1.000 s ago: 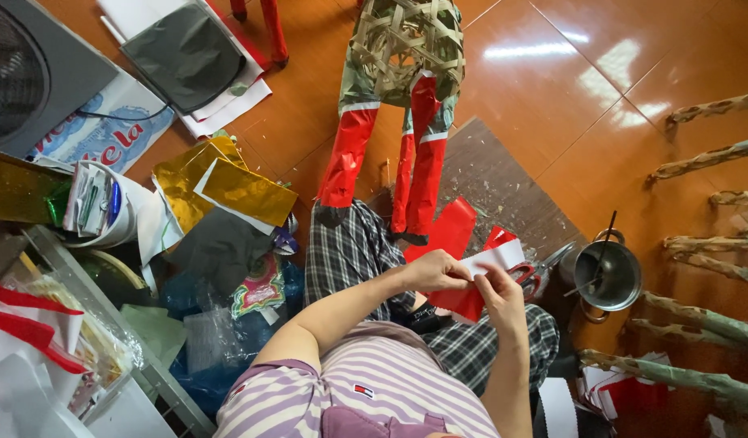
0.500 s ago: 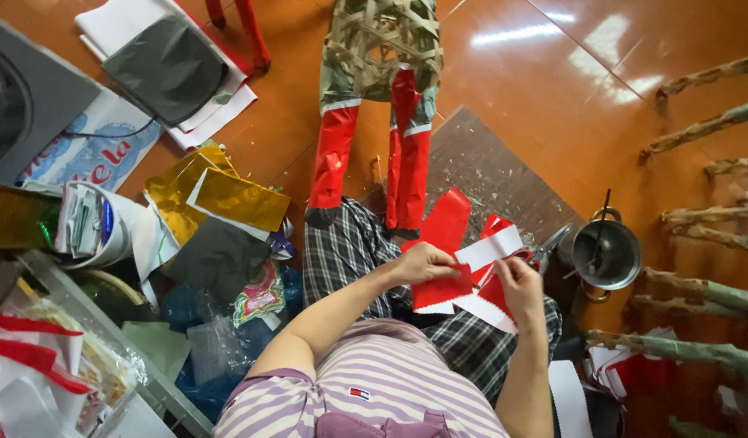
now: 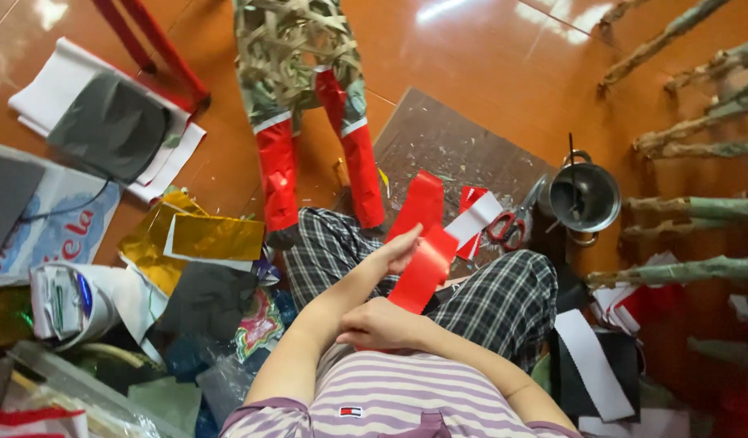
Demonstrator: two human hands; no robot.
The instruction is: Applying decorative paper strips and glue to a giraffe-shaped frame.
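**Red strip across the lap, both hands on it**

I see my left hand [image 3: 398,251] stretched forward over the checked trousers [image 3: 496,304], fingers loosely curled, touching the upper part of a glossy red paper strip [image 3: 423,272]; whether it pinches the strip or only rests on it I cannot tell. My right hand [image 3: 382,324] sits close to my striped shirt [image 3: 390,393], closed into a loose fist at the strip's lower end, which is hidden under it.

Just beyond lie more red and white paper pieces [image 3: 471,215] on a grey board [image 3: 447,146], with red-handled scissors [image 3: 512,223] beside a metal pot [image 3: 585,195]. A camouflage-and-red figure [image 3: 301,89] is cut off by the top edge. The heap of foil and plastic [image 3: 187,243] at the left is too jumbled to sort out.
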